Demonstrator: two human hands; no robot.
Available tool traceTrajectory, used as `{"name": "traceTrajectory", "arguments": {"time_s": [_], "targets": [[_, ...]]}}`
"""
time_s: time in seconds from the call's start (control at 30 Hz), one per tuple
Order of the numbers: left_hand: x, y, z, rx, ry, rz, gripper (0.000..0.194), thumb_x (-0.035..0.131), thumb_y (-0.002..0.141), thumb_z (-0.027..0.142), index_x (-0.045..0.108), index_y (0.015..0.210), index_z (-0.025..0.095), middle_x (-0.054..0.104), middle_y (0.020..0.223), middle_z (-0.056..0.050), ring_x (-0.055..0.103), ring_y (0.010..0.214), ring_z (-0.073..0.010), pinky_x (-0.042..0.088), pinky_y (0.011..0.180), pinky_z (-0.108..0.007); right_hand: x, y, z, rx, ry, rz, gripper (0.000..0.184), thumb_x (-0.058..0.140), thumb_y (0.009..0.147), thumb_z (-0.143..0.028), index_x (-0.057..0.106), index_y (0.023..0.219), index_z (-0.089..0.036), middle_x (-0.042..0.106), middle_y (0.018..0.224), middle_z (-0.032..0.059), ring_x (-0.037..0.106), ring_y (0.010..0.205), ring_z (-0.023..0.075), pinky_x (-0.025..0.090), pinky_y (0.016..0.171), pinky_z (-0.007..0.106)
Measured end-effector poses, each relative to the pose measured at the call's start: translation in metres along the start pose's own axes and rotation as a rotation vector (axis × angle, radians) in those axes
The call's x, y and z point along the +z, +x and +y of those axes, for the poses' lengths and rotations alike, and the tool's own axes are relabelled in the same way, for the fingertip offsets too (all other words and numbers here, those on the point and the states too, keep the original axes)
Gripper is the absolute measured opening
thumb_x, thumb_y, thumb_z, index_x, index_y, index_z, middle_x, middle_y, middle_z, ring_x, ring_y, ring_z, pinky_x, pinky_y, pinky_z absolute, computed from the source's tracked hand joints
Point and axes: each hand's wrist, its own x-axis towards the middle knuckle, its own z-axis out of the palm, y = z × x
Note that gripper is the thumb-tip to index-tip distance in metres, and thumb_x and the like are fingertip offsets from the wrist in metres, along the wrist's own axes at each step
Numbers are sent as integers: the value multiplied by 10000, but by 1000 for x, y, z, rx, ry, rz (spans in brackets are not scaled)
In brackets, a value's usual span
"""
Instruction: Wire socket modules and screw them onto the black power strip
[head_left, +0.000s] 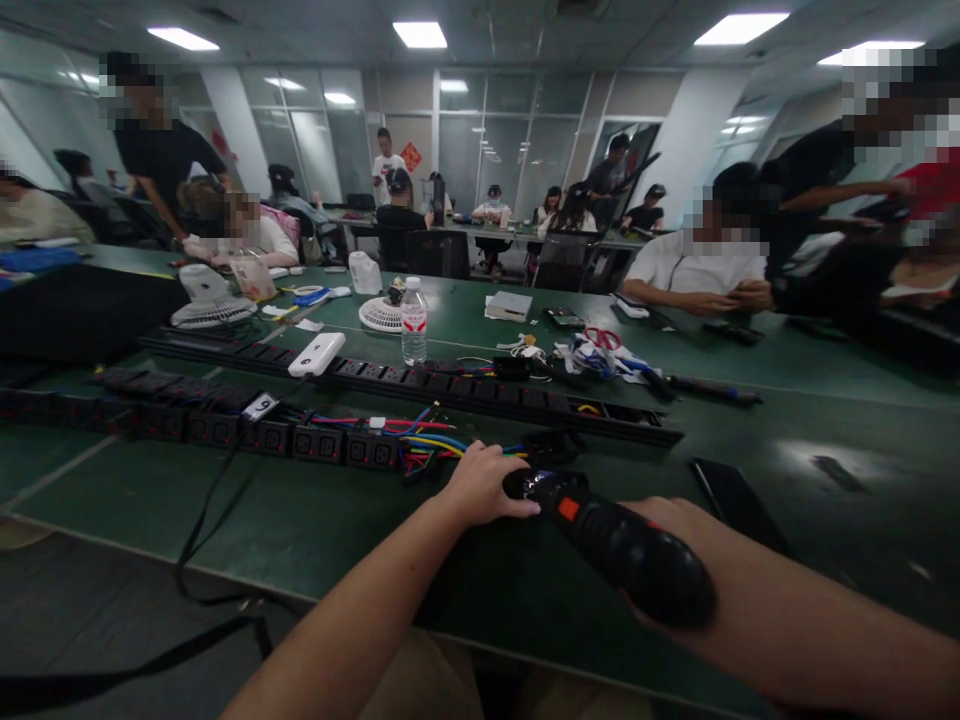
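Note:
My right hand (667, 520) is wrapped around a black cordless screwdriver (637, 565) with an orange switch. Its front end points away from me and to the left, toward my left hand (480, 485). Between the thumb and fingers of that hand is a small black part (516, 484), touching or close to the screwdriver's tip; its shape is mostly hidden. Just beyond lie loose coloured wires (435, 440), coming out of a row of black power sockets (277, 437). A black end piece (553, 445) rests at the wires' right end.
A long black power strip housing (525, 395) lies behind the sockets, with a white power bank (317, 354) on it. Nearby stand a water bottle (414, 325) and a white fan (382, 314). A phone (739, 500) lies at right. Several people sit across the table.

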Motion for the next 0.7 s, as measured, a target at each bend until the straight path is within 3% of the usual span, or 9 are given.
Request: {"name": "traceTrajectory", "arguments": {"time_s": [0.13, 0.37, 0.6, 0.7], "targets": [[2, 0, -1, 9, 16, 22, 612, 640, 702, 700, 656, 1133, 265, 654, 940, -57, 591, 911, -239, 368, 866, -368, -5, 5, 2, -47, 96, -15, 71, 600, 661, -219, 649, 712, -213, 705, 712, 13, 665, 672, 215, 499, 573, 275], [2, -2, 0, 13, 43, 43, 611, 627, 703, 717, 661, 1122, 274, 645, 915, -48, 587, 875, -232, 376, 848, -362, -1, -1, 5, 7, 150, 9, 129, 563, 652, -265, 633, 746, -212, 675, 665, -11, 645, 631, 213, 502, 540, 292], [-1, -4, 3, -9, 43, 21, 627, 657, 693, 690, 650, 1159, 271, 653, 987, -57, 581, 978, -258, 386, 910, -380, 33, -25, 24, 48, 98, 276, 249, 598, 678, -386, 597, 862, -217, 704, 863, 50, 664, 803, 249, 514, 776, 393], [-1, -5, 4, -16, 49, 36, 635, 657, 677, 707, 661, 1137, 270, 647, 976, -57, 587, 959, -256, 392, 919, -381, 42, -28, 30, 31, 48, 266, 251, 602, 685, -418, 604, 851, -230, 700, 844, 45, 666, 779, 252, 519, 753, 394]]}}
